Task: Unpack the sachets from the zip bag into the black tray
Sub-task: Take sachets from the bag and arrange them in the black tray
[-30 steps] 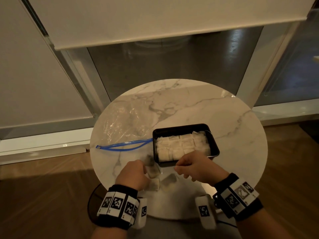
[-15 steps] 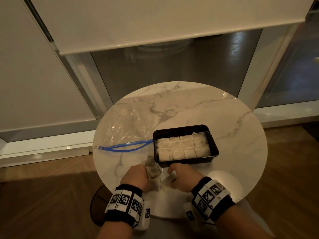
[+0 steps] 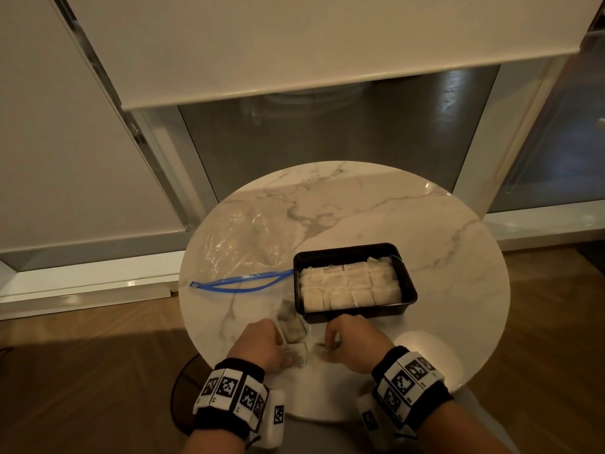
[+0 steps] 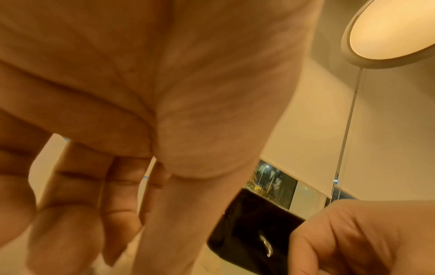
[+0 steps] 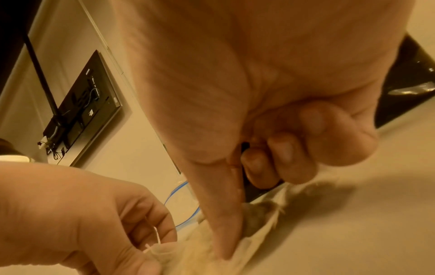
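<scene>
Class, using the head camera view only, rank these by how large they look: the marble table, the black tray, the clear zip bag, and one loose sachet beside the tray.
1. Marble table, by far the largest.
2. Zip bag and black tray: they look alike, so no ranking; the clear bag's edges are hard to trace.
3. Loose sachet, smallest.

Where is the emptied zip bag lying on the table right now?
In the head view, the zip bag lies flat on the left side of the marble table, its blue zip edge touching the black tray's left end.
</scene>
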### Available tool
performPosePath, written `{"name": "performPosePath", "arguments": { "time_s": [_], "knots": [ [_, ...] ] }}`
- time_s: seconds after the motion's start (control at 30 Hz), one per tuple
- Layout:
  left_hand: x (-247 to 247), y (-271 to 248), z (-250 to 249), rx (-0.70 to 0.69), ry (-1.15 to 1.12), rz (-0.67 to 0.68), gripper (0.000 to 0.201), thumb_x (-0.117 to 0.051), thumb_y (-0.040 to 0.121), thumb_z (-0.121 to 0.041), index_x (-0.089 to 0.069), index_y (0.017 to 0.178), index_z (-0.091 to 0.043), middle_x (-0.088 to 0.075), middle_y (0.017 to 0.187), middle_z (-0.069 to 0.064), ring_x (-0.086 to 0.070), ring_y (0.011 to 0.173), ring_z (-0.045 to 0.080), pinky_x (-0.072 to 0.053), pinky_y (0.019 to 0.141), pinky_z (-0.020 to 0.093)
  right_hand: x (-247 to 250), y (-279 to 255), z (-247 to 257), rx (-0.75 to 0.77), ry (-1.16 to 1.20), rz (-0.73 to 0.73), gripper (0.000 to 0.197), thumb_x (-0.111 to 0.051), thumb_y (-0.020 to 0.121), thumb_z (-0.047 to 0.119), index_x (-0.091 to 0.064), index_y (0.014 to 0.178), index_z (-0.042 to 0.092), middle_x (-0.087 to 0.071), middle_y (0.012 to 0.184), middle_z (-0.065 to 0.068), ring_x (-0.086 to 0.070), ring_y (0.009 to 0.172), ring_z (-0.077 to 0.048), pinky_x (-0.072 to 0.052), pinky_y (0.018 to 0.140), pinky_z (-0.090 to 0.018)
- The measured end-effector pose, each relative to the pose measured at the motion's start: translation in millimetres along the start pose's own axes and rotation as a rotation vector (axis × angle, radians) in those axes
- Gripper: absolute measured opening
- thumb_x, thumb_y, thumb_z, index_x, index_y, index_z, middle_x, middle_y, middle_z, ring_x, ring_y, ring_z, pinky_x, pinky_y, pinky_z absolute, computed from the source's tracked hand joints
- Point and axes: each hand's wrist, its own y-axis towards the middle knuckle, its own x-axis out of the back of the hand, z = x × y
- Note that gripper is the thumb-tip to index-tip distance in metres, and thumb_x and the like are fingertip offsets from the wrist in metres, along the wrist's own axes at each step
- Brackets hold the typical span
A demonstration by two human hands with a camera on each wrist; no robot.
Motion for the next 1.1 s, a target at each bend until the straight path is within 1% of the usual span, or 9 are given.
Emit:
{"name": "performPosePath", "arguments": {
  "time_s": [0.13, 0.3, 0.4, 0.5, 0.67, 0.8, 0.9, 1.0, 1.1],
  "knots": [
    [5.2, -2.0, 1.2, -0.088, -0.062, -0.034, 0.025, -0.078, 0.083, -0.037, -0.066, 0.095, -0.021, -0.063, 0.097, -0.005, -0.059, 0.088, 0.011, -0.049, 0.079, 0.024, 9.6, -9.7, 0.6, 0.085, 0.120, -0.037, 0.015, -0.078, 0.082, 0.038, -0.064, 0.079, 0.034, -0.061, 0.078, 0.014, -0.057, 0.073, -0.001, -0.046, 0.065, -0.017],
    [16.1, -7.2, -0.4, -0.252, -0.164, -0.140, 0.016, -0.074, 0.087, -0.037, -0.063, 0.081, -0.027, -0.063, 0.080, -0.007, -0.058, 0.073, 0.005, -0.041, 0.061, 0.019, 25.2, -23.1, 10.7, 0.238, 0.539, -0.177, 0.013, -0.080, 0.080, 0.030, -0.070, 0.080, 0.021, -0.067, 0.081, 0.006, -0.054, 0.067, 0.001, -0.049, 0.065, -0.020],
    [21.6, -8.8, -3.3, -0.328, -0.295, -0.222, 0.016, -0.072, 0.088, -0.029, -0.058, 0.090, -0.035, -0.068, 0.079, -0.005, -0.065, 0.072, 0.006, -0.054, 0.066, 0.026, 31.0, -25.6, 16.5, 0.245, 0.787, -0.223, 0.012, -0.078, 0.084, 0.020, -0.066, 0.083, 0.018, -0.067, 0.078, 0.001, -0.058, 0.065, -0.008, -0.046, 0.056, -0.019],
    [25.5, -13.6, -7.9, -0.395, -0.393, -0.241, 0.021, -0.066, 0.094, -0.024, -0.055, 0.104, -0.039, -0.071, 0.081, 0.000, -0.069, 0.069, 0.008, -0.059, 0.069, 0.029, 32.8, -25.6, 17.2, 0.190, 0.898, -0.301, 0.016, -0.077, 0.085, 0.016, -0.062, 0.088, 0.018, -0.069, 0.081, -0.005, -0.061, 0.066, -0.017, -0.045, 0.051, -0.028],
    [25.3, -18.6, -20.3, -0.465, -0.499, -0.264, 0.020, -0.056, 0.100, -0.018, -0.067, 0.098, -0.035, -0.069, 0.092, -0.009, -0.068, 0.072, 0.004, -0.053, 0.062, 0.017, 31.6, -27.8, 19.3, 0.166, 0.952, -0.352, 0.028, -0.077, 0.083, 0.009, -0.060, 0.102, 0.021, -0.068, 0.082, -0.007, -0.062, 0.065, -0.017, -0.048, 0.053, -0.030],
    [20.3, -24.3, -31.4, -0.458, -0.552, -0.240, 0.018, -0.053, 0.101, -0.035, -0.069, 0.101, -0.029, -0.070, 0.093, -0.008, -0.066, 0.081, 0.005, -0.054, 0.070, 0.020, 31.0, -29.7, 22.2, 0.181, 0.927, -0.355, 0.032, -0.078, 0.083, 0.008, -0.060, 0.106, 0.023, -0.067, 0.079, -0.004, -0.063, 0.064, -0.014, -0.052, 0.055, -0.028],
    [16.3, -25.3, -34.5, -0.484, -0.534, -0.246, 0.021, -0.055, 0.099, -0.045, -0.071, 0.099, -0.031, -0.071, 0.091, -0.012, -0.064, 0.082, 0.001, -0.050, 0.070, 0.015, 31.4, -30.9, 23.3, 0.201, 0.909, -0.332, 0.032, -0.080, 0.082, 0.012, -0.062, 0.106, 0.022, -0.069, 0.077, -0.002, -0.066, 0.065, -0.015, -0.053, 0.057, -0.027],
    [14.9, -23.3, -34.5, -0.524, -0.525, -0.310, 0.011, -0.062, 0.097, -0.037, -0.071, 0.093, -0.033, -0.068, 0.085, -0.015, -0.060, 0.075, -0.003, -0.043, 0.066, 0.010, 32.1, -32.6, 23.7, 0.209, 0.900, -0.314, 0.031, -0.081, 0.081, 0.014, -0.063, 0.105, 0.022, -0.070, 0.080, -0.004, -0.068, 0.068, -0.015, -0.053, 0.058, -0.027],
    [16.8, -22.5, -33.4, -0.537, -0.576, -0.356, 0.011, -0.063, 0.097, -0.032, -0.072, 0.092, -0.029, -0.069, 0.083, -0.010, -0.060, 0.072, 0.000, -0.045, 0.063, 0.011, 34.9, -35.1, 22.0, 0.201, 0.910, -0.319, 0.027, -0.078, 0.083, 0.013, -0.065, 0.105, 0.020, -0.072, 0.079, -0.004, -0.068, 0.068, -0.015, -0.053, 0.059, -0.027]
  ]
}}
